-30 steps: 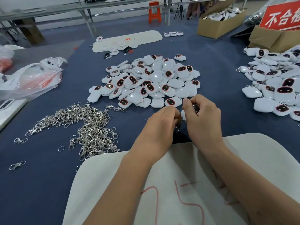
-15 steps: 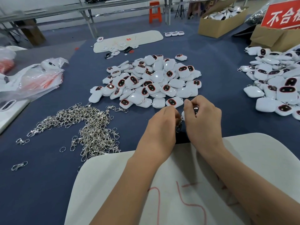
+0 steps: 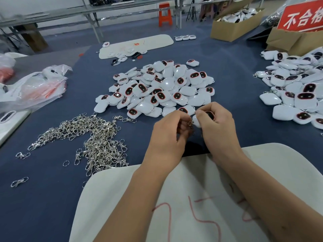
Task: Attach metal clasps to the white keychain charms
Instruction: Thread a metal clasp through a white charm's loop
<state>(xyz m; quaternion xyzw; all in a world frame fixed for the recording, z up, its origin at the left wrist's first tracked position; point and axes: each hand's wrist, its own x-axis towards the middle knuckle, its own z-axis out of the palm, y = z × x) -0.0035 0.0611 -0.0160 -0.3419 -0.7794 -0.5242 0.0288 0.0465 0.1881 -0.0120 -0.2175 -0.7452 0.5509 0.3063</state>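
The left hand [image 3: 167, 137] is curling its fingers around a small metal clasp [image 3: 190, 123], pinching it, while just to its right the right hand [image 3: 218, 124] is gripping a white charm [image 3: 198, 121] that is meeting the clasp. Both are hovering above the blue tabletop [image 3: 43, 198] near its front edge, between the clasp heap [image 3: 90, 137] toward the left edge and the finished charms [image 3: 297, 88] toward the right edge, with bare cloth lying on either side of the wrists.

A cardboard box [image 3: 229, 31], red sign [image 3: 304, 16], orange stool [image 3: 164, 15] and plastic bag [image 3: 35, 88] surround the table.
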